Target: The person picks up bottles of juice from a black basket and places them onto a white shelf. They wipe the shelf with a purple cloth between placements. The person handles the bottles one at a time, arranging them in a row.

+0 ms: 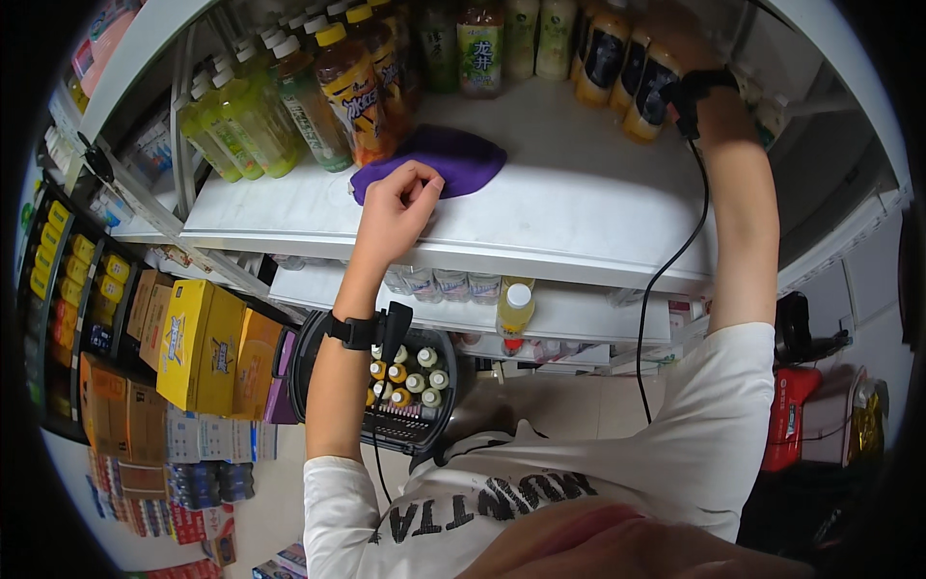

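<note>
On the white shelf (579, 183) my left hand (397, 207) is closed at the near edge of a purple cloth (468, 159), its fingers curled onto the fabric. Just beyond the cloth stands an orange-labelled tea bottle (355, 101) with a yellow cap. My right arm reaches to the back right of the same shelf. There my right hand (670, 39) is in shadow beside bottles of orange drink with dark labels (648, 95); its fingers do not show clearly. A green-labelled bottle (479, 53) stands at the back, between the two hands.
Rows of green drink bottles (253, 121) fill the shelf's left end. A lower shelf (617, 314) holds clear bottles and a yellow bottle (516, 309). Below, a dark basket (439, 439) contains several capped bottles. Yellow cartons (200, 347) are stacked at left. A cable (644, 328) hangs from my right wrist.
</note>
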Demonstrator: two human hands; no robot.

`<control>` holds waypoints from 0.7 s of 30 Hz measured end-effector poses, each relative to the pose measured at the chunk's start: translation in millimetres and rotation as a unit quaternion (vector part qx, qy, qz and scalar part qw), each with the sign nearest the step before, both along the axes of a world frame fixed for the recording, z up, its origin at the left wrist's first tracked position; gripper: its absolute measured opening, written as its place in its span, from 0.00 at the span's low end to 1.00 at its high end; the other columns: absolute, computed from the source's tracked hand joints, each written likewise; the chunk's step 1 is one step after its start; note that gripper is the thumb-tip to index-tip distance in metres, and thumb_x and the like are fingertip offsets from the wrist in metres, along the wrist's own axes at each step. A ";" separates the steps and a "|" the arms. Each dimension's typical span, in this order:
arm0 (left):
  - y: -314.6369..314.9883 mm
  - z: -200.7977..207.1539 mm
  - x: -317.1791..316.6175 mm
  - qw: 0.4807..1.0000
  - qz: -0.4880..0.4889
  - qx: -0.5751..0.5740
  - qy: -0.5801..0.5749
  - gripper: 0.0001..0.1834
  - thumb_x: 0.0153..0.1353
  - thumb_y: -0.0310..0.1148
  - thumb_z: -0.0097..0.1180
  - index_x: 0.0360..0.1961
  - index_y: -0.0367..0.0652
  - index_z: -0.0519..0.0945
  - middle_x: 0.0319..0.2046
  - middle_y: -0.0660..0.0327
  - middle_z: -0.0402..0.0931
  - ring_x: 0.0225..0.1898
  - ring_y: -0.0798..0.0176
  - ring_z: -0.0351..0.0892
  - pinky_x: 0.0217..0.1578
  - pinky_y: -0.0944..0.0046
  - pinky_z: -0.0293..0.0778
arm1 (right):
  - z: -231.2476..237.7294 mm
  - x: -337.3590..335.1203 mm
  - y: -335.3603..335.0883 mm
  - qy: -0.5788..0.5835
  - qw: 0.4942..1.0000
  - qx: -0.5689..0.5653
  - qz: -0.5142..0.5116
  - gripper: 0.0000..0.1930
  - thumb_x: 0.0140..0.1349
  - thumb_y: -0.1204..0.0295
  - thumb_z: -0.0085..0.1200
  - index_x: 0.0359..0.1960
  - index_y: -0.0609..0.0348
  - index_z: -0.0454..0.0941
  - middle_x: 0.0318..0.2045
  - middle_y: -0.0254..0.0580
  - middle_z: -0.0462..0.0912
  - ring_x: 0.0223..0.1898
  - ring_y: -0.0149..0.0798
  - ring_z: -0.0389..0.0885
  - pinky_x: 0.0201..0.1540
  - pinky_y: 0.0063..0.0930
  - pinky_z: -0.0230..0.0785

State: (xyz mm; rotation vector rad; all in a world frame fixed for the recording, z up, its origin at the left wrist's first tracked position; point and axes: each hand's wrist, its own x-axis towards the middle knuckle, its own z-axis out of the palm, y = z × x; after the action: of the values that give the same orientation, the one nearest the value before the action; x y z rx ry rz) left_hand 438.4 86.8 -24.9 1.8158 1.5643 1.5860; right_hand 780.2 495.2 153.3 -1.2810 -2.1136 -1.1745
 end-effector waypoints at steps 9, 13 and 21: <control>-6.5 4.9 -6.1 0.999 -0.034 0.007 0.001 0.07 0.68 0.30 0.62 0.36 0.36 0.81 0.18 0.72 0.63 0.23 0.77 0.59 0.25 0.71 0.59 | 30.5 -15.9 -192.3 0.121 0.979 -0.156 0.039 0.22 0.70 0.54 0.54 0.47 0.62 0.84 0.47 0.58 0.86 0.45 0.59 0.84 0.51 0.49 0.75; -14.3 11.6 -15.7 0.997 -0.043 0.057 0.003 0.07 0.67 0.31 0.63 0.37 0.37 0.82 0.19 0.72 0.66 0.23 0.77 0.62 0.25 0.71 0.61 | 31.9 -33.0 -298.8 0.178 0.970 -0.111 0.122 0.18 0.68 0.59 0.55 0.45 0.62 0.84 0.41 0.53 0.87 0.37 0.53 0.85 0.42 0.43 0.79; -130.3 -0.5 11.6 0.966 -0.247 0.062 -0.034 0.31 0.63 0.38 0.70 0.64 0.40 0.74 0.51 0.57 0.85 0.54 0.61 0.83 0.51 0.61 0.77 | 22.8 -50.8 -482.7 0.083 0.929 -0.284 0.221 0.19 0.71 0.61 0.60 0.55 0.61 0.78 0.42 0.42 0.85 0.41 0.29 0.85 0.42 0.24 0.77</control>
State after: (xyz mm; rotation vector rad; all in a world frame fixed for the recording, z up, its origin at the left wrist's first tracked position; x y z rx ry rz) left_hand 450.0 -43.5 -25.4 1.9886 0.8967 1.5025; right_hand 729.4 12.5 176.1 -0.9758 -2.5197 -0.2591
